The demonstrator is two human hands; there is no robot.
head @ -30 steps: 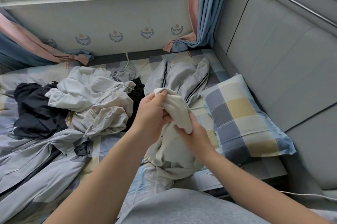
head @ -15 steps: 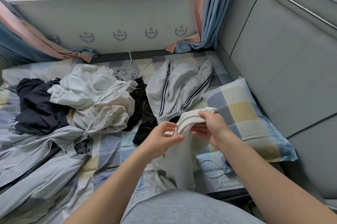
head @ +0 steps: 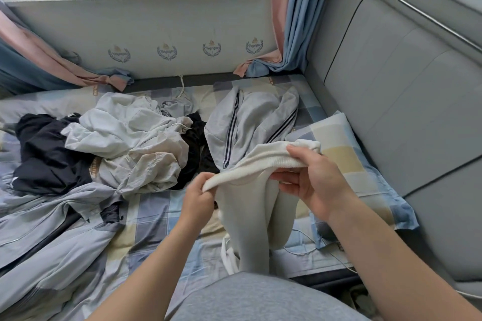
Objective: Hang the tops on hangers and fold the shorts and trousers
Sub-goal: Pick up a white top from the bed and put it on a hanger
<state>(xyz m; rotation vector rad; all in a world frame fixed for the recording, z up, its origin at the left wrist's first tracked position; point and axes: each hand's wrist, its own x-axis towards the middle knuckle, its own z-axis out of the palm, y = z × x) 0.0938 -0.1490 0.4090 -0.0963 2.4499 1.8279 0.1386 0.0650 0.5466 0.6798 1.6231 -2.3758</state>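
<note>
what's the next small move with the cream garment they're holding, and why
Probably pull the hands apart to stretch the ribbed band straight: the left hand and right hand each grip an end, and the cream garment hangs bunched below, too crumpled to fold.

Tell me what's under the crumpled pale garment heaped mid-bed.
Black clothing pokes out from beneath the crumpled pale garment on both sides: a black garment at left, another black piece at right. Whether they are one item, or what else lies underneath, is covered.

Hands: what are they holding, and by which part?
A cream garment, by its ribbed band: left hand pinches one end, right hand grips near the other.
</note>
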